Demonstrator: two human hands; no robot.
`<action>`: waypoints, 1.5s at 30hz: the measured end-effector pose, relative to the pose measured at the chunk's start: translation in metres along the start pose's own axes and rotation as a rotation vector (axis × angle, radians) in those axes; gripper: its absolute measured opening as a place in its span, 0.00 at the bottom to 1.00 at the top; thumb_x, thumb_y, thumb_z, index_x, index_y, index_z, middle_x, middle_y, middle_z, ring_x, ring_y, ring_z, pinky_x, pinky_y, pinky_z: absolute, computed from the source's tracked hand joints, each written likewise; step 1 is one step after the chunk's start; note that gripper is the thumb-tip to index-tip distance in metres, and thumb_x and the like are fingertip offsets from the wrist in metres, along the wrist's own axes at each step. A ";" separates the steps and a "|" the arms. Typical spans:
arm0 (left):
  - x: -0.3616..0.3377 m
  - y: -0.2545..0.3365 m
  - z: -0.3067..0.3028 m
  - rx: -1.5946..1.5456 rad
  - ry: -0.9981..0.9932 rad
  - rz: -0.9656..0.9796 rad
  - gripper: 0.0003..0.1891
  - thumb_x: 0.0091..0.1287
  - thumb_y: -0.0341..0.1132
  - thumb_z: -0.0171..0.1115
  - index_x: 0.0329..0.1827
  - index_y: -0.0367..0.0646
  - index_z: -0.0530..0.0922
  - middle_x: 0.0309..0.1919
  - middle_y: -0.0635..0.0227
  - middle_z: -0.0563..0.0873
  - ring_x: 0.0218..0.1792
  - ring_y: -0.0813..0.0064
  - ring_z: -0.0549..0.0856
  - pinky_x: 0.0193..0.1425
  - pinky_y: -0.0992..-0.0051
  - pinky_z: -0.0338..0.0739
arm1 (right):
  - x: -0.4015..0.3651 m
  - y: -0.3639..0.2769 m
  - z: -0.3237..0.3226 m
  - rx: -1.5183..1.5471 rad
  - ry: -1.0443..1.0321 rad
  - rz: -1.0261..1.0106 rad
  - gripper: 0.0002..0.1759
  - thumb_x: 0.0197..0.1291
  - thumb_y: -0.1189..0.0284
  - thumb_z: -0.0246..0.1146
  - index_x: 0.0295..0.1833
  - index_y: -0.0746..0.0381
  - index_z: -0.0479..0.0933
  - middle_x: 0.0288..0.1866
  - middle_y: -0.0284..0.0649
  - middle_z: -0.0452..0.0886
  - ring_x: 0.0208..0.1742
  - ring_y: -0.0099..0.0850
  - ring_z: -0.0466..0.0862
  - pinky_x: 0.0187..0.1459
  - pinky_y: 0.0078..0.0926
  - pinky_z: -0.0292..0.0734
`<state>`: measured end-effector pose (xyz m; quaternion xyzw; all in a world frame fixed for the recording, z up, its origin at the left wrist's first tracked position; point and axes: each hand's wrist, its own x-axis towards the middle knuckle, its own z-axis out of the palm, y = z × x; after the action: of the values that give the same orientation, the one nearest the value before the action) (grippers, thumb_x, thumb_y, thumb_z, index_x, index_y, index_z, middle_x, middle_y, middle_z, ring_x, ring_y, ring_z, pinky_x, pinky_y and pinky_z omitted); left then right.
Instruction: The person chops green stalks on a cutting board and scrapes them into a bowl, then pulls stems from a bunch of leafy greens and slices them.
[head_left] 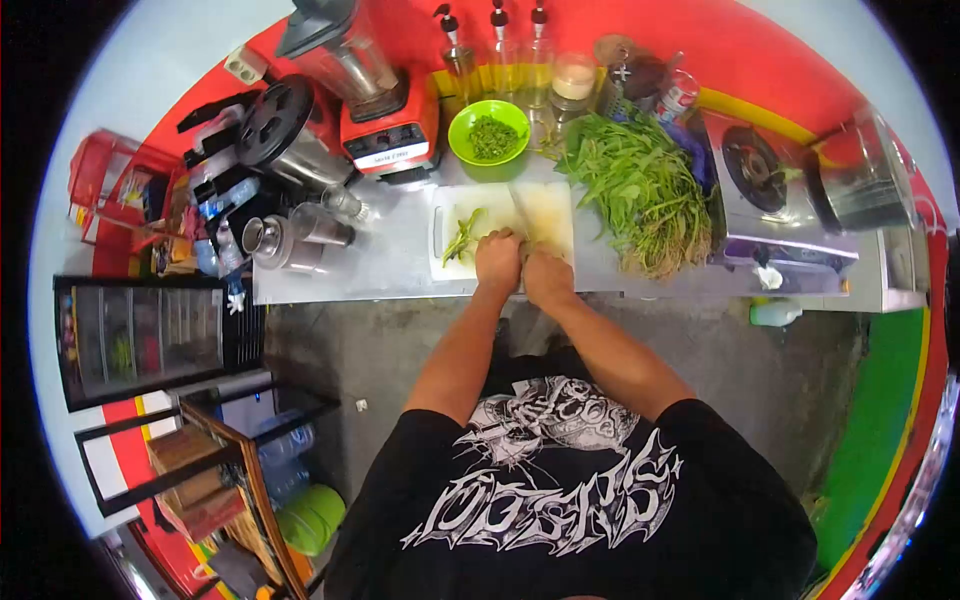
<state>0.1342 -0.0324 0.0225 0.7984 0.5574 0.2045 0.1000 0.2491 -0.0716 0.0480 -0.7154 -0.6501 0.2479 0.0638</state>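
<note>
My right hand (547,277) is closed round the handle of a knife (521,208), whose blade points away from me over the white cutting board (557,197). Right beside it, my left hand (498,260) is closed on the board; whatever its fingers hold is hidden. A few green stems (462,235) lie on the board to the left of my left hand. Just beyond the board stands a bright green bowl (490,170) with chopped greens (492,138) in it. To the right, a big heap of leafy greens (640,185) rests on the metal counter.
A red blender (388,135) and a metal jug (300,150) stand at the back left. Pump bottles (500,60) line the wall. On the right is a gas stove (755,165) with a metal pot (865,180). Metal cups (265,238) sit near the counter's left end.
</note>
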 end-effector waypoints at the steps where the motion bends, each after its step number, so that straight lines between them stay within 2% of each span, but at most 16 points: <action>1: 0.004 0.001 -0.002 0.008 0.005 -0.020 0.08 0.60 0.29 0.61 0.36 0.48 0.88 0.37 0.64 0.88 0.43 0.57 0.85 0.49 0.60 0.80 | -0.001 -0.001 -0.006 -0.002 -0.012 -0.019 0.11 0.63 0.76 0.59 0.48 0.70 0.78 0.44 0.58 0.87 0.49 0.53 0.89 0.52 0.48 0.84; 3: 0.006 0.004 0.000 0.148 -0.146 -0.057 0.10 0.58 0.26 0.64 0.38 0.49 0.89 0.40 0.66 0.87 0.48 0.61 0.86 0.52 0.62 0.82 | -0.010 -0.001 -0.018 0.031 -0.068 -0.031 0.12 0.61 0.76 0.60 0.49 0.70 0.78 0.45 0.59 0.86 0.50 0.54 0.88 0.52 0.49 0.83; 9: -0.002 0.009 0.006 -0.025 -0.039 -0.238 0.10 0.61 0.26 0.61 0.38 0.50 0.90 0.41 0.66 0.88 0.47 0.59 0.87 0.52 0.61 0.84 | -0.021 0.005 -0.033 -0.012 -0.181 -0.033 0.14 0.61 0.74 0.60 0.50 0.71 0.78 0.49 0.62 0.85 0.52 0.56 0.87 0.53 0.50 0.83; 14: -0.007 0.006 0.014 -0.157 0.062 -0.316 0.09 0.64 0.29 0.60 0.38 0.48 0.90 0.41 0.63 0.88 0.44 0.53 0.88 0.49 0.57 0.83 | -0.024 -0.005 -0.032 0.040 -0.131 -0.009 0.15 0.64 0.72 0.58 0.51 0.71 0.78 0.51 0.63 0.85 0.53 0.56 0.87 0.55 0.51 0.82; 20: -0.002 -0.002 0.001 -0.226 -0.006 -0.298 0.07 0.62 0.30 0.64 0.38 0.47 0.90 0.43 0.59 0.89 0.45 0.53 0.88 0.51 0.58 0.83 | -0.001 0.007 0.012 0.068 -0.037 0.099 0.15 0.70 0.70 0.55 0.53 0.70 0.76 0.52 0.63 0.85 0.54 0.57 0.86 0.56 0.50 0.81; 22: -0.001 -0.014 0.011 -0.259 -0.033 -0.296 0.07 0.62 0.29 0.65 0.38 0.46 0.90 0.41 0.57 0.90 0.43 0.52 0.89 0.50 0.59 0.83 | 0.001 0.003 0.001 0.074 -0.015 0.096 0.15 0.70 0.70 0.54 0.53 0.70 0.76 0.52 0.63 0.85 0.54 0.57 0.86 0.56 0.50 0.81; 23: -0.003 -0.023 0.015 -0.325 0.019 -0.217 0.06 0.60 0.30 0.68 0.37 0.46 0.90 0.37 0.56 0.91 0.40 0.54 0.90 0.49 0.61 0.84 | 0.001 -0.001 -0.012 0.000 -0.068 0.064 0.15 0.71 0.69 0.53 0.54 0.70 0.76 0.52 0.63 0.85 0.54 0.57 0.86 0.56 0.51 0.81; 26: 0.003 -0.030 0.015 -0.470 -0.115 -0.338 0.07 0.58 0.28 0.69 0.37 0.48 0.91 0.38 0.58 0.91 0.45 0.54 0.90 0.51 0.60 0.84 | -0.004 -0.006 -0.014 -0.113 -0.124 0.040 0.16 0.72 0.68 0.52 0.53 0.70 0.76 0.51 0.61 0.86 0.53 0.56 0.87 0.53 0.51 0.82; 28: 0.005 -0.030 0.013 -0.513 -0.123 -0.373 0.07 0.56 0.27 0.71 0.37 0.48 0.91 0.36 0.58 0.92 0.42 0.56 0.90 0.50 0.61 0.84 | -0.013 -0.004 0.004 -0.069 -0.045 0.096 0.16 0.73 0.67 0.52 0.54 0.69 0.75 0.49 0.60 0.86 0.52 0.56 0.88 0.53 0.51 0.83; 32: 0.004 -0.035 0.021 -0.534 -0.109 -0.381 0.05 0.56 0.28 0.72 0.36 0.47 0.91 0.35 0.58 0.92 0.39 0.57 0.91 0.49 0.61 0.84 | -0.007 -0.007 0.019 -0.089 -0.005 0.143 0.13 0.68 0.73 0.54 0.53 0.68 0.75 0.46 0.58 0.88 0.49 0.52 0.89 0.52 0.48 0.83; 34: 0.002 -0.029 0.013 -0.565 -0.097 -0.396 0.05 0.57 0.28 0.72 0.35 0.46 0.90 0.34 0.58 0.92 0.39 0.57 0.91 0.49 0.62 0.84 | 0.000 -0.010 0.006 -0.048 -0.037 0.120 0.16 0.73 0.66 0.52 0.55 0.67 0.74 0.45 0.58 0.87 0.49 0.56 0.88 0.54 0.52 0.81; 36: 0.001 -0.027 0.008 -0.535 -0.081 -0.395 0.05 0.57 0.28 0.71 0.35 0.46 0.90 0.34 0.58 0.91 0.39 0.57 0.91 0.49 0.62 0.84 | -0.003 -0.011 0.002 -0.031 0.027 0.076 0.16 0.73 0.66 0.52 0.54 0.68 0.74 0.44 0.59 0.87 0.48 0.57 0.88 0.53 0.52 0.81; 38: 0.003 -0.030 0.011 -0.516 -0.103 -0.369 0.06 0.57 0.28 0.72 0.37 0.45 0.90 0.35 0.57 0.91 0.39 0.59 0.90 0.48 0.64 0.84 | -0.006 -0.007 0.003 -0.198 -0.089 -0.044 0.16 0.72 0.66 0.51 0.54 0.68 0.73 0.44 0.61 0.87 0.49 0.57 0.88 0.54 0.52 0.81; 39: 0.003 -0.030 0.010 -0.537 -0.107 -0.366 0.06 0.57 0.28 0.71 0.37 0.44 0.90 0.35 0.57 0.91 0.39 0.58 0.90 0.48 0.64 0.84 | -0.012 -0.017 0.000 -0.092 -0.055 0.073 0.15 0.71 0.69 0.52 0.55 0.69 0.72 0.45 0.61 0.87 0.50 0.57 0.88 0.54 0.52 0.81; 42: 0.002 -0.029 0.010 -0.541 -0.084 -0.320 0.06 0.58 0.27 0.70 0.37 0.44 0.90 0.35 0.57 0.91 0.38 0.57 0.90 0.48 0.63 0.84 | -0.012 -0.015 0.010 -0.039 0.014 0.122 0.15 0.70 0.71 0.54 0.56 0.69 0.71 0.45 0.61 0.87 0.50 0.56 0.88 0.54 0.51 0.82; 45: 0.000 -0.030 0.015 -0.503 -0.021 -0.301 0.07 0.58 0.26 0.68 0.37 0.44 0.90 0.35 0.55 0.91 0.37 0.55 0.90 0.47 0.62 0.84 | -0.003 -0.016 0.003 -0.083 0.003 0.073 0.16 0.68 0.72 0.55 0.57 0.69 0.71 0.45 0.61 0.87 0.50 0.56 0.88 0.54 0.52 0.81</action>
<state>0.1156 -0.0205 -0.0020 0.6588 0.6004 0.3110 0.3297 0.2331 -0.0728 0.0529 -0.7409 -0.6334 0.2217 0.0260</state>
